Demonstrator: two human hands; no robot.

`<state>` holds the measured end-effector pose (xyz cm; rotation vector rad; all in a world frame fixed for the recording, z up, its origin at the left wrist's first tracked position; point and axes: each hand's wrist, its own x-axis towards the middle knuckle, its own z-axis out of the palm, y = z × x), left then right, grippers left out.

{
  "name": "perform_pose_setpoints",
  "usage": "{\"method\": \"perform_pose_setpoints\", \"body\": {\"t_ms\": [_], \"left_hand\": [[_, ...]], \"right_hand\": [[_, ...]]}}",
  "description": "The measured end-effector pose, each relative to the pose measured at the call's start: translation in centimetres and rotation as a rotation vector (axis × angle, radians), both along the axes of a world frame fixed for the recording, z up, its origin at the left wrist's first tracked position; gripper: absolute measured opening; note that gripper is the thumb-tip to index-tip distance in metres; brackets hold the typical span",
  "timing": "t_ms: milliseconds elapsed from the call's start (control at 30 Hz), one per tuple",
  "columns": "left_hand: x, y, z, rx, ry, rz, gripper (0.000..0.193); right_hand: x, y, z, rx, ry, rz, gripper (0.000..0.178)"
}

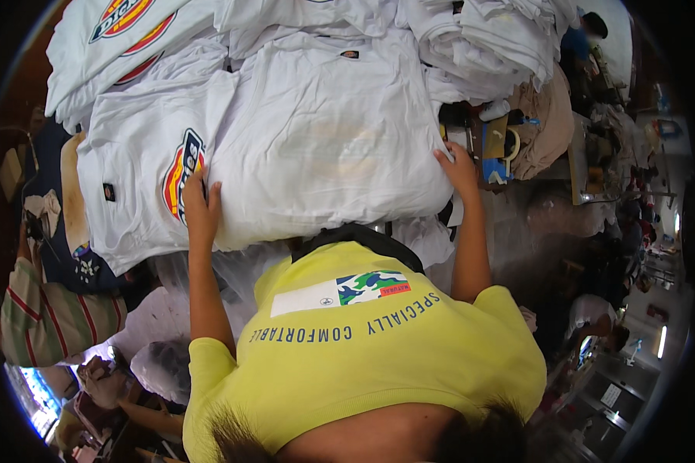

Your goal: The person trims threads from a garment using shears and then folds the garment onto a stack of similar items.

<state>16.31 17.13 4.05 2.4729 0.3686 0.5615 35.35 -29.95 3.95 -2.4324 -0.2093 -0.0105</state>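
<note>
A plain-fronted white T-shirt (286,158) lies spread face up in front of me, with a small dark neck label at its far end and a faint print showing through. My left hand (201,207) is at its left edge, thumb on the cloth, gripping the side. On the opposite side my right hand (461,171) pinches the right edge between thumb and fingers. Left of it, partly under my left hand's fingers, lies another white T-shirt (131,170) with a red, yellow and dark blue print.
Piled white shirts (494,46) rise along the far side, and printed ones (93,65) are stacked at far left. Beige cloth (544,127) and a yellow tape roll (511,144) lie to the right. A person in a striped shirt (54,316) works at left.
</note>
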Motion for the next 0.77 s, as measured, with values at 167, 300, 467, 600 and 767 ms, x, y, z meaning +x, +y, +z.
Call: {"method": "perform_pose_setpoints", "body": {"t_ms": [167, 300, 467, 600, 767], "left_hand": [[4.1, -0.4, 0.8, 0.220, 0.307, 0.140, 0.040], [6.9, 0.6, -0.1, 0.505, -0.016, -0.081, 0.034], [6.8, 1.1, 0.3, 0.379, -0.010, -0.113, 0.025], [5.3, 0.2, 0.6, 0.236, 0.067, -0.107, 0.026], [3.5, 0.6, -0.5, 0.338, -0.078, -0.188, 0.029]], "right_hand": [[-4.1, -1.7, -0.3, 0.078, -0.156, -0.130, 0.020], [-5.1, -0.4, 4.7, 0.261, -0.052, -0.087, 0.019], [-9.2, -1.2, 14.9, 1.049, -0.094, -0.054, 0.024], [-10.1, -2.8, 16.6, 1.102, -0.140, 0.033, 0.026], [-11.8, -2.2, 18.0, 1.154, 0.071, 0.273, 0.028]]}}
